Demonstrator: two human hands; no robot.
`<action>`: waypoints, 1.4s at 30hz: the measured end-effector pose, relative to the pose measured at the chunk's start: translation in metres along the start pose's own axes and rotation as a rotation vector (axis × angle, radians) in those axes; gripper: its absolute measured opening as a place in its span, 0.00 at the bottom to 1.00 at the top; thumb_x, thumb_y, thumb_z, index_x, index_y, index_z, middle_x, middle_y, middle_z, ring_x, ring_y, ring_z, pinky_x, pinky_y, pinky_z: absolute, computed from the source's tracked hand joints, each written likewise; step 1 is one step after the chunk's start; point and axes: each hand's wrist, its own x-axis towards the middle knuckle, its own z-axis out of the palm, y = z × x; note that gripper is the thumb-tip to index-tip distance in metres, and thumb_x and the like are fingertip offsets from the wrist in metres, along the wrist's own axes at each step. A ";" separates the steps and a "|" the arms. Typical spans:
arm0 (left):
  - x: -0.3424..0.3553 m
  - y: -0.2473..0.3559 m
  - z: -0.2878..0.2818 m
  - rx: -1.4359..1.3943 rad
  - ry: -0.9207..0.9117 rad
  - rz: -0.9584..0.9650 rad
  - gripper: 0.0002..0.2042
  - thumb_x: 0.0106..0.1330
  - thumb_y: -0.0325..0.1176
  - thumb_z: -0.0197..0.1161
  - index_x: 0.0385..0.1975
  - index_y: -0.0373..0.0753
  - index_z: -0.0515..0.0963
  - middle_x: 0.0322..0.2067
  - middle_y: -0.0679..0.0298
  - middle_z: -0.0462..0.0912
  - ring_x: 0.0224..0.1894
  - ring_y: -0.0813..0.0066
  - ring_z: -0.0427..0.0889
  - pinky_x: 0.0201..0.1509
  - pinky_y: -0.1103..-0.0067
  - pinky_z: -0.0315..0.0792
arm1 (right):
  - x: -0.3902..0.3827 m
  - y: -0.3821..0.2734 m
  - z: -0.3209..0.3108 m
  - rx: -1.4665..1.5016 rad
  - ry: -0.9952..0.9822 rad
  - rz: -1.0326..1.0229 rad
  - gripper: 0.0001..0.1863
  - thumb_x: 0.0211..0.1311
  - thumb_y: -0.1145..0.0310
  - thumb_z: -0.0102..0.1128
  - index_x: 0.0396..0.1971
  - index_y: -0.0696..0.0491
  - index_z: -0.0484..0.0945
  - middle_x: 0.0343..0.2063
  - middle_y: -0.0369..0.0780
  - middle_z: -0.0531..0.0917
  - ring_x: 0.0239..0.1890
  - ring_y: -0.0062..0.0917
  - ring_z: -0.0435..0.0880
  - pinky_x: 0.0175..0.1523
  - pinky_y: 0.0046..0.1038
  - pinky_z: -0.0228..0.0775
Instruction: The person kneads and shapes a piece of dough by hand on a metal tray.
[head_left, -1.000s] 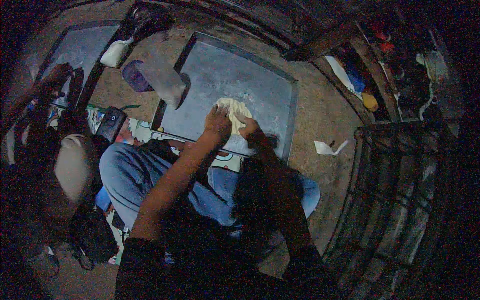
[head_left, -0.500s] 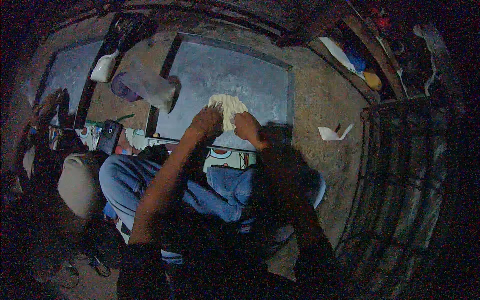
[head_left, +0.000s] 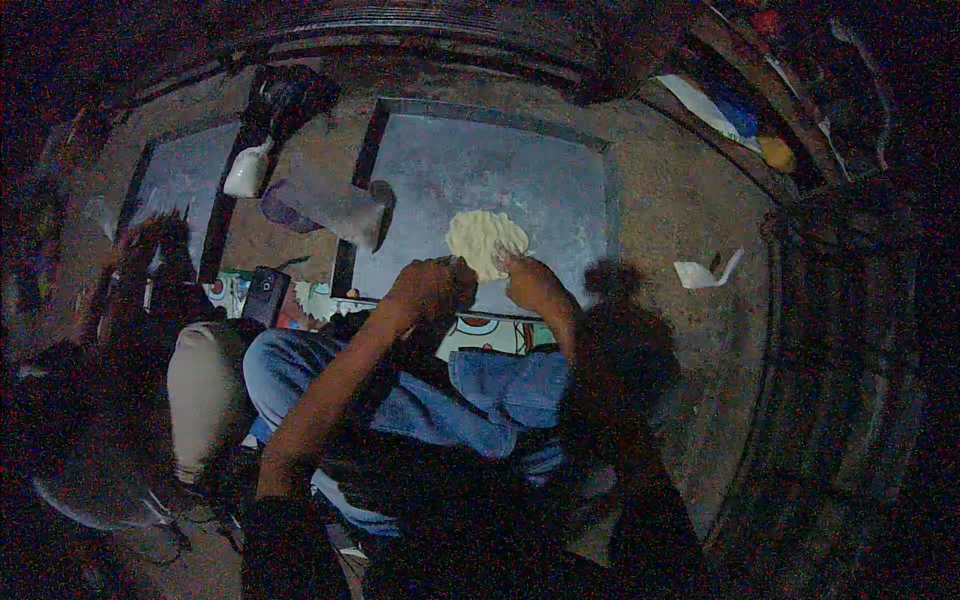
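Observation:
A pale, flattened piece of dough (head_left: 483,240) with a ridged top lies on a grey-blue board with a dark raised rim (head_left: 420,150). My right hand (head_left: 537,283) reaches over the dough's near right edge, its fingertips stretched out and pressed on the surface. Beside the near left edge of the dough, apart from it, my left hand (head_left: 428,288) is curled closed. What its fingers hold, if anything, is hidden in shadow.
A cloudy plastic bag (head_left: 345,218) leans over the board's left rim. A tied white bag (head_left: 246,170), a dark phone (head_left: 265,296) and a second board (head_left: 180,175) are on the left, near another person's knee (head_left: 205,390). A white scrap (head_left: 708,270) lies right.
My left hand has come off the dough and drawn back toward me. My right hand stays at the dough's right side. The whole view has shifted slightly.

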 end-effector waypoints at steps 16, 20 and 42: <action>0.025 -0.036 0.066 -0.277 0.186 -0.135 0.17 0.58 0.43 0.59 0.34 0.32 0.75 0.35 0.47 0.79 0.41 0.51 0.79 0.44 0.65 0.73 | 0.009 -0.024 -0.025 0.237 0.331 0.027 0.17 0.49 0.73 0.60 0.43 0.53 0.78 0.39 0.46 0.81 0.40 0.40 0.81 0.47 0.35 0.73; 0.021 0.001 0.023 -0.440 0.124 -0.251 0.17 0.58 0.45 0.59 0.30 0.34 0.79 0.32 0.49 0.80 0.38 0.51 0.80 0.42 0.65 0.73 | 0.008 -0.011 -0.016 0.196 0.299 -0.004 0.22 0.48 0.71 0.65 0.46 0.54 0.75 0.47 0.47 0.77 0.49 0.39 0.76 0.54 0.35 0.69; 0.031 -0.010 0.057 -0.785 0.537 -0.341 0.16 0.57 0.41 0.59 0.40 0.37 0.71 0.34 0.51 0.79 0.36 0.57 0.80 0.41 0.68 0.73 | 0.013 -0.050 0.015 -0.166 0.323 -0.170 0.32 0.49 0.56 0.62 0.53 0.56 0.68 0.58 0.52 0.63 0.62 0.50 0.58 0.65 0.50 0.47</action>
